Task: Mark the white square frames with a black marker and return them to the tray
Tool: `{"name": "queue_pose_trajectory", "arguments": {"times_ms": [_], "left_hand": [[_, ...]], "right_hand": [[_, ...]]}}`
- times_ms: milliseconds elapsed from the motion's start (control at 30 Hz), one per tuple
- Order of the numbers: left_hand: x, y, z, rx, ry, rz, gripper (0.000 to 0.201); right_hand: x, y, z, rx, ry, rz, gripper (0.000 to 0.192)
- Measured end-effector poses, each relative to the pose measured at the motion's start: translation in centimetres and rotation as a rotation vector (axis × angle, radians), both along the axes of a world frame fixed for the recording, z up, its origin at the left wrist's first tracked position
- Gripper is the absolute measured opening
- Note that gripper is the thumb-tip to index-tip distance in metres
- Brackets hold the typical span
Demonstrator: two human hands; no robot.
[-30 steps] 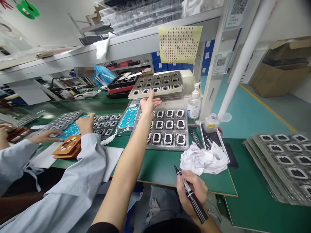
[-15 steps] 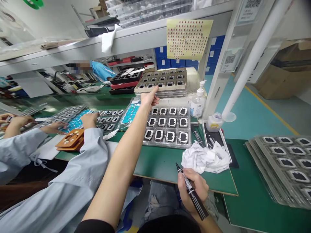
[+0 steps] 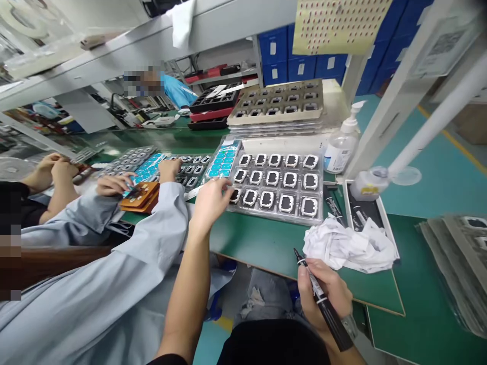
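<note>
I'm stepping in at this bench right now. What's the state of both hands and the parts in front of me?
Left hand: fingers at the near-left corner of the clear tray of black parts, touching its edge; whether it grips a part cannot be told.
Right hand: shut on a black marker, tip up, off the table edge.
Nearby: crumpled white paper right of the tray; pump bottle behind it; beige tray stacked farther back.
Done: every tray pocket in view holds a part.
Left: no marker marks can be made out on them.
A co-worker's sleeve lies at the left.
</note>
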State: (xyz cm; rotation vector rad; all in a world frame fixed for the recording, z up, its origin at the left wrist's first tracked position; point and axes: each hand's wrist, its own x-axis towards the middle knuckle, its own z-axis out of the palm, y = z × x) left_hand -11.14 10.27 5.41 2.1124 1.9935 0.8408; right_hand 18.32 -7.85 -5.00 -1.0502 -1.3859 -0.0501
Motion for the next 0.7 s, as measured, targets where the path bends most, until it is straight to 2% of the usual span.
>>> {"name": "queue_pose_trajectory", "arguments": {"times_ms": [100,233,367,467,567,600,700], "left_hand": [[-0.9,-1.1,-0.9,-0.055,0.005,0.016,0.019],[-0.9,-0.9,-1.0,-0.118,-0.024,-0.03,0.029],[-1.1,-1.2,-0.8,-0.055,-0.143,-0.001,0.031],[-0.1,-3.1,-1.2,0.079,-0.344,-0.033,0.029],[2.7,-6.5,-2.1,0.19,-0.652,-0.08,0.025],[4.0,-7.7,-2.5,0.177,-0.773,-0.11,0.025],[7.7,-10.6,-3.7,-0.027,-1.091,-0.245,0.033]], "right_hand": [[-0.1,0.2,-0.1,0.028,0.031,0.004,0.018],[-0.1,0.3,0.0,0.019,0.021,0.01,0.018],[-0.2,0.2,0.4,0.013,0.007,0.014,0.02],[-0.2,0.0,0.6,-0.009,0.009,0.022,0.021],[-0.2,-0.1,0.6,-0.033,0.031,0.03,0.019],[-0.1,-0.1,0.5,-0.036,0.04,0.033,0.019],[0.1,0.1,0.3,-0.017,0.086,0.089,0.024]]}}
